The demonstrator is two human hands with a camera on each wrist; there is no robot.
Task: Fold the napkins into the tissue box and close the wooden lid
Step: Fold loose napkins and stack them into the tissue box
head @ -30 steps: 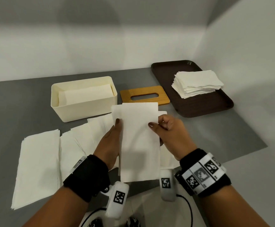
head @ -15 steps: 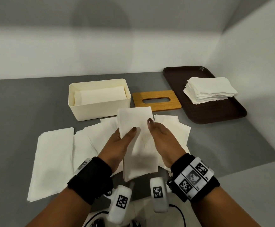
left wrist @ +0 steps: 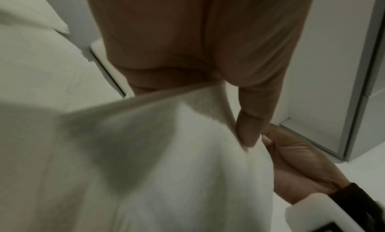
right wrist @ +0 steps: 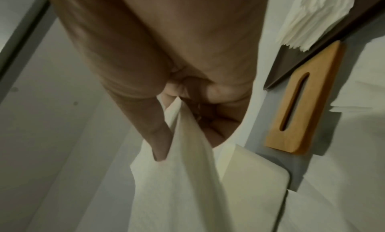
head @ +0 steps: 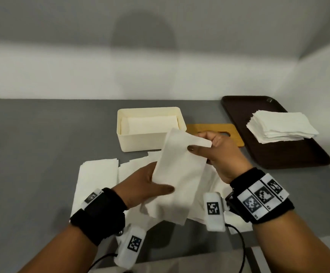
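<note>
Half a second ago the folded napkin [head: 180, 172] was held upright in front of the person, one hand on each long edge; now its far end has swung toward the right and toward the tissue box [head: 152, 133], so it looks to be on its way in. The right hand [head: 217, 154] pinches the far top corner between thumb and fingers, while the left hand [head: 146, 184] grasps the near left edge, thumb on top. The napkin's long axis runs from near-centre to far-right, tilted, its far end in front of the box's near right corner above the tabletop [head: 42, 154]. The box already holds a napkin; the wooden lid [head: 209, 129] lies just right of it, still off.
</note>
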